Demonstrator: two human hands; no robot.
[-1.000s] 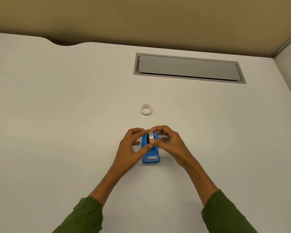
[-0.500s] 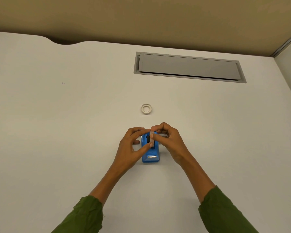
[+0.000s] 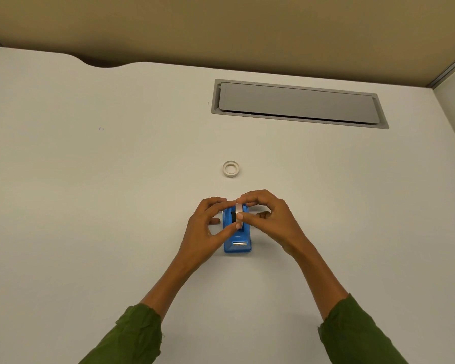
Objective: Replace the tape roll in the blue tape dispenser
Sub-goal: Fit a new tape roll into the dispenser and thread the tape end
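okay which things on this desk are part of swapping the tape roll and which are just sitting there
Part of the job: blue tape dispenser; tape roll held over it by left hand and right hand; white ring beyond it, likely.

Just there: grey cable hatch.

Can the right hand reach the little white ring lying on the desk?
Probably yes. The white ring lies on bare desk just beyond the right hand, nothing between them. But that hand is busy pinching the tape roll over the blue dispenser and must let go first.
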